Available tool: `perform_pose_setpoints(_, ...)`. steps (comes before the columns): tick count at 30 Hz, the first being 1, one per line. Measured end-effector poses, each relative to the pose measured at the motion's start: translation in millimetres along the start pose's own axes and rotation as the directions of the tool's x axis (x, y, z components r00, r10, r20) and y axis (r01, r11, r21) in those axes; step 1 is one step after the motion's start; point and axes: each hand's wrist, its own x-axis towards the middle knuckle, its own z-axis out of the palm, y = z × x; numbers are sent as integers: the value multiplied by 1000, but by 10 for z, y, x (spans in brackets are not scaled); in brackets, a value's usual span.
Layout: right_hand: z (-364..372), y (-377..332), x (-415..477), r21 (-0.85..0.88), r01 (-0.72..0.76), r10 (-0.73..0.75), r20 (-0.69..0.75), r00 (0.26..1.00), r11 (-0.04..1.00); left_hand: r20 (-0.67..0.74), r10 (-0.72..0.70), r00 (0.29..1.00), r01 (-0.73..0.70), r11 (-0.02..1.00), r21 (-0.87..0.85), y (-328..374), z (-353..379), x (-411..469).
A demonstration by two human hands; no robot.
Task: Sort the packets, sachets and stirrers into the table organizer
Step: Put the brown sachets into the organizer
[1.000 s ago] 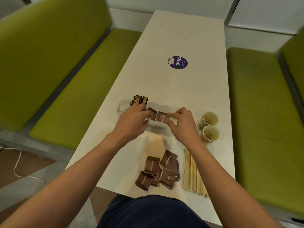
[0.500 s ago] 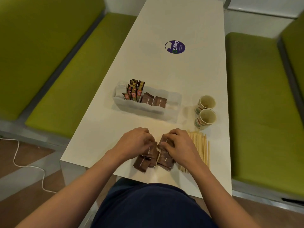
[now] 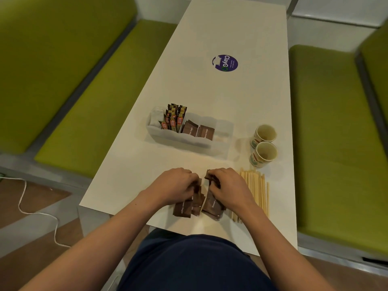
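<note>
Two paper cups (image 3: 265, 143) stand touching each other near the right edge of the tabletop (image 3: 231, 97). Just nearer the person, a row of wooden stirrers (image 3: 257, 190) lies flat, its near end partly covered by the right wrist. Beyond the hands sits the clear table organizer (image 3: 222, 147). It holds white sachets (image 3: 156, 117) in its leftmost compartment, upright coffee stick sachets (image 3: 175, 119) next to them, then filed brown sugar packets (image 3: 198, 131) in two compartments (what the rightmost compartment holds is too faint to tell). The loose brown sugar packets (image 3: 182, 208) lie heaped at the near edge, just left of the stirrers and well apart from the organizer. The left hand (image 3: 175, 185) rests on the heap, its fingers (image 3: 189, 175) curled down and gripping packets. The right hand (image 3: 230, 187) has its fingers (image 3: 218, 175) curled round a few more, a dark corner poking out past the knuckles. The tabletop is long and white, with a round purple sticker (image 3: 225, 63) farther along. Green benches (image 3: 84, 101) flank it, and a white cable (image 3: 37, 213) trails over the brown floor at the left.
</note>
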Motion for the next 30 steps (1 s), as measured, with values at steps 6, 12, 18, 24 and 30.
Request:
perform_pose_setpoints(6,-19,66,75,1,5,-5,-78,997,1000,-196,-21,980,-3,992,-124,-119,-57,46)
perform_pose_setpoints(12,-79,15,126,134,59,-18,-289,957,989,-500,-136,855,14,971,-239,-247,-649,227)
perform_pose_setpoints(18,-229,-105,172,219,150,-37,-450,892,964,-505,-174,846,153,985,-84,-393,-1197,638)
perform_pose_setpoints(24,-365,-83,219,302,181,9,-535,845,936,-356,-158,921,193,979,65,-501,-1128,955)
perform_pose_setpoints(30,-454,-106,281,308,189,32,-590,807,932,-299,-129,945,211,942,260,-542,-1065,1124)
